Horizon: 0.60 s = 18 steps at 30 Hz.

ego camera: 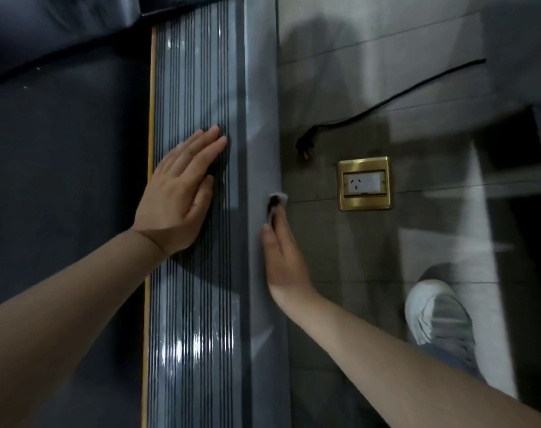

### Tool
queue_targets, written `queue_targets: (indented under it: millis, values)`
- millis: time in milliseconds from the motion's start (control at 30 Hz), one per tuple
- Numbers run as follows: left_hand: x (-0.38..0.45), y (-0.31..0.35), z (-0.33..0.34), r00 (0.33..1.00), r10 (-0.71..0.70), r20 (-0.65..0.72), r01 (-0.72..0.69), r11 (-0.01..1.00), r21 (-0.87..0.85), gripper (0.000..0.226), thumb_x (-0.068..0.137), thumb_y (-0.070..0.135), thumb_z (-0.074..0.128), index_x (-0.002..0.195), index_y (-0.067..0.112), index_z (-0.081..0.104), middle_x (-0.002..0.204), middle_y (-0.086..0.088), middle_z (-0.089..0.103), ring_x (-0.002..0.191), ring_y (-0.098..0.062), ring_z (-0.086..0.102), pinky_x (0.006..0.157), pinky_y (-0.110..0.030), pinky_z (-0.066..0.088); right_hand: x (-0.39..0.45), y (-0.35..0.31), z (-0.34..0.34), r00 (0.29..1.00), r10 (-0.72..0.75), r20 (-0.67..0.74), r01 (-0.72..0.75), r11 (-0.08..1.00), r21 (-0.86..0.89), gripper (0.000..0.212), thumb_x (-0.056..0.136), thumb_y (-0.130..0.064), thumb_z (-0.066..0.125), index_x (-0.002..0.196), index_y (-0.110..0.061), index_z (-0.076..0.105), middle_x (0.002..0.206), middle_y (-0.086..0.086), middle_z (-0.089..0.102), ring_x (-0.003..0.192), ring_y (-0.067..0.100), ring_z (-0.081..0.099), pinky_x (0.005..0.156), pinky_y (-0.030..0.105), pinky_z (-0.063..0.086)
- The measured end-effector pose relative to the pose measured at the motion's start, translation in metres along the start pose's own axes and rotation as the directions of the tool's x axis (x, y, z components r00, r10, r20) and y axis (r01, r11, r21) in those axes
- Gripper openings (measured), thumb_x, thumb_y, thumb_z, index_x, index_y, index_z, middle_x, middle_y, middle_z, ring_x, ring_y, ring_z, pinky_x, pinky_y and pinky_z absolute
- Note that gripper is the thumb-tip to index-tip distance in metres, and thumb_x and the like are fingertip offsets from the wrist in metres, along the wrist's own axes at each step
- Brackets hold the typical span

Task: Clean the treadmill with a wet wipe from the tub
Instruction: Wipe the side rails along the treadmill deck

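Note:
The treadmill fills the left half of the head view: a dark running belt (62, 211), a ribbed grey side rail (195, 304) with wet glints, and a smooth grey outer edge (261, 118). My left hand (179, 193) lies flat on the ribbed rail, fingers straight. My right hand (283, 257) reaches along the outer side of that edge, fingers extended, pressing a white wet wipe (276, 203) against it. Only a small part of the wipe shows past my fingertips. The tub is not in view.
On the grey tiled floor to the right sit a brass floor socket (364, 183) and a loose black plug with its cable (306, 143) running to the upper right. My white shoe (439, 316) stands at the lower right. A dark frame part (510, 149) stands at the right.

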<state>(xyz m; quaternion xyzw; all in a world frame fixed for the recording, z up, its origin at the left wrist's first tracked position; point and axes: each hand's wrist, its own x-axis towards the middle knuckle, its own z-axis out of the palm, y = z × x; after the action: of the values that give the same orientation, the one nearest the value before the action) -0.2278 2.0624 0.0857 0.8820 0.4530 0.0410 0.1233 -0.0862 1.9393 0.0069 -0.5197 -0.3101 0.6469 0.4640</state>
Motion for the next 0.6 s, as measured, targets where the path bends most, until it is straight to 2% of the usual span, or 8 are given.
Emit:
queue_targets:
  millis: [67,100,267,367,433,500,567,600]
  values:
    - [0.0,0.0,-0.002,1.0,-0.011,0.003,0.011,1.0,-0.007,0.055,0.099,0.017,0.035,0.154,0.017,0.034,0.161,0.004,0.026,0.151,-0.011,0.016,0.124,-0.034,0.014,-0.006,0.012,-0.002,0.942,0.335,0.004,-0.331,0.927,0.178,0.047,0.103,-0.047,0.031,0.148,-0.033,0.036,0.121,-0.023,0.05,0.13,0.007,0.046,0.097,0.015,0.034]
    - [0.0,0.0,-0.002,1.0,-0.017,0.004,0.017,1.0,-0.011,0.055,0.099,0.018,0.035,0.154,0.018,0.033,0.161,0.006,0.025,0.151,-0.009,0.015,0.124,-0.032,0.012,-0.014,0.016,-0.002,0.926,0.378,0.015,-0.376,0.914,0.152,0.045,0.103,-0.049,0.032,0.144,-0.032,0.041,0.118,-0.021,0.055,0.124,0.005,0.05,0.097,0.017,0.035]
    - [0.001,-0.005,-0.002,1.0,-0.019,-0.009,0.018,0.999,-0.047,0.054,0.099,0.018,0.035,0.153,0.021,0.035,0.159,0.011,0.026,0.15,-0.006,0.016,0.124,-0.034,0.014,-0.06,0.011,-0.004,0.985,0.17,0.041,-0.171,0.985,0.027,0.06,0.096,-0.062,0.033,0.141,-0.025,0.049,0.142,-0.008,0.053,0.136,0.008,0.043,0.114,0.032,0.035]
    - [0.001,-0.005,0.0,1.0,-0.011,-0.014,0.01,0.999,-0.053,0.053,0.1,0.019,0.035,0.153,0.02,0.035,0.158,0.012,0.027,0.151,-0.014,0.02,0.123,-0.044,0.019,-0.067,-0.001,-0.002,0.99,-0.099,0.105,0.099,0.995,0.002,0.045,0.105,-0.045,0.029,0.147,-0.035,0.042,0.155,-0.016,0.036,0.145,0.003,0.026,0.119,0.035,0.023]
    - [0.0,-0.004,0.0,1.0,-0.021,-0.011,0.02,0.999,-0.048,0.053,0.1,0.018,0.035,0.153,0.021,0.035,0.158,0.013,0.026,0.151,-0.015,0.02,0.123,-0.044,0.018,-0.066,0.012,0.005,0.986,-0.154,0.058,0.154,0.988,0.006,0.042,0.107,-0.035,0.028,0.148,-0.035,0.038,0.157,-0.016,0.033,0.145,0.002,0.025,0.119,0.031,0.022]
    - [-0.001,-0.002,-0.002,1.0,-0.018,-0.019,0.017,0.999,-0.05,0.053,0.1,0.016,0.035,0.153,0.02,0.036,0.159,0.01,0.027,0.151,-0.012,0.019,0.124,-0.04,0.017,-0.065,0.034,0.008,0.994,0.072,-0.084,-0.062,0.992,0.11,0.039,0.108,-0.03,0.029,0.143,-0.035,0.045,0.147,-0.012,0.048,0.136,0.001,0.042,0.113,0.023,0.033]
    - [-0.002,0.0,-0.004,0.999,-0.027,-0.023,0.025,0.998,-0.051,0.053,0.099,0.014,0.036,0.152,0.02,0.037,0.16,0.007,0.028,0.15,-0.009,0.018,0.124,-0.038,0.016,-0.064,0.055,0.009,0.915,0.368,-0.164,-0.341,0.924,0.174,0.029,0.107,-0.032,0.034,0.118,-0.044,0.058,0.117,-0.015,0.064,0.123,0.009,0.056,0.106,0.027,0.041]
    - [-0.002,0.001,-0.004,0.999,-0.032,-0.018,0.03,0.998,-0.061,0.054,0.099,0.014,0.036,0.152,0.021,0.038,0.16,0.006,0.029,0.15,-0.01,0.019,0.124,-0.039,0.017,-0.066,0.057,0.008,0.904,0.39,-0.176,-0.371,0.919,0.131,0.028,0.107,-0.03,0.035,0.107,-0.045,0.059,0.108,-0.018,0.065,0.118,0.01,0.059,0.102,0.026,0.043]
